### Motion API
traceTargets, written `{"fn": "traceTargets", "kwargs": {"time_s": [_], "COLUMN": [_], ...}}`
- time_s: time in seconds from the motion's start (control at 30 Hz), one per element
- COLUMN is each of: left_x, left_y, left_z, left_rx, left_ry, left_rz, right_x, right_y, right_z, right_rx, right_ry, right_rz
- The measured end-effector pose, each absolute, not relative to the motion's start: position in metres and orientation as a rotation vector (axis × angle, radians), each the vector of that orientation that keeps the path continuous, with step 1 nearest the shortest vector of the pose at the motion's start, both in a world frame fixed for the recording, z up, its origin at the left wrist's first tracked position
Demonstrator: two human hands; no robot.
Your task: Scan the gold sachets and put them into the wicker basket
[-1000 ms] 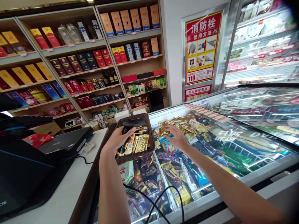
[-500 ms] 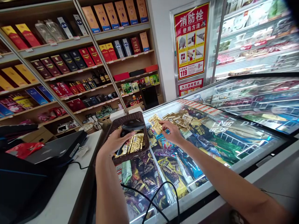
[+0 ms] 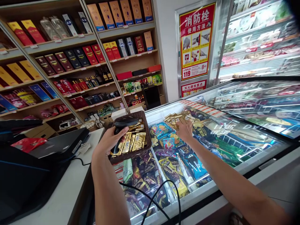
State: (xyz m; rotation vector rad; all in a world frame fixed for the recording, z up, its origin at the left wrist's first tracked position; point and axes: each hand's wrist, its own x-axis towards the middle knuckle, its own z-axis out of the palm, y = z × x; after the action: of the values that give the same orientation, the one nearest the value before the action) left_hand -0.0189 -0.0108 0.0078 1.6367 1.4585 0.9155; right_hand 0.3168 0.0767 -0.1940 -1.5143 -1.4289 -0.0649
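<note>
My left hand (image 3: pixel 110 139) clamped round black scanner (image 3: pixel 124 121), hiding some packs (image 3: pixel 139 142) in brown basket (image 3: pixel 148 132), twelve o'clock. My right hand (image 3: pixel 186 131) on gold packets (image 3: pixel 172 119), one o'clock; can't tell if gripping. Black cable (image 3: pixel 167 181) loops close, twelve o'clock. White bench (image 3: pixel 67 184), ten o'clock.

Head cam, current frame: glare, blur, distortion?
Head view: white glare streaks the freezer glass; cooler shelves look washed out and soft. Head view again: gold packets glint, wall shelves slant, top-right corner goes dark.

Shop indicated | boxes (image 3: pixel 105 15) are shelved above price tags (image 3: pixel 125 27) | packets (image 3: pixel 192 161) are displayed in freezer (image 3: pixel 267 175) | scanner (image 3: pixel 127 121) is held
</note>
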Motion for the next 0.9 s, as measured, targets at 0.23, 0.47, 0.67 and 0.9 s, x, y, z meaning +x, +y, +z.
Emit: {"fn": "traceTargets", "kwargs": {"time_s": [0.23, 0.47, 0.67, 0.9], "left_x": [-0.049, -0.049, -0.052, -0.05], "left_y": [-0.017, -0.021, -0.019, -0.018], "left_z": [0.009, 0.008, 0.004, 0.003], "left_rx": [1.482, 1.415, 1.467, 1.493], "left_ry": [1.533, 1.5, 1.493, 1.488], "left_rz": [1.225, 1.364, 1.329, 1.307], "right_x": [0.223, 0.092, 0.037, 0.036], "right_y": [0.051, 0.046, 0.056, 0.055], "right_z": [-0.143, -0.095, -0.102, -0.099], "right_rx": [-1.439, -1.37, -1.503, -1.486], "right_ry": [-1.756, -2.246, -2.169, -1.91], "right_rz": [-0.084, 0.29, 0.39, 0.566]}}
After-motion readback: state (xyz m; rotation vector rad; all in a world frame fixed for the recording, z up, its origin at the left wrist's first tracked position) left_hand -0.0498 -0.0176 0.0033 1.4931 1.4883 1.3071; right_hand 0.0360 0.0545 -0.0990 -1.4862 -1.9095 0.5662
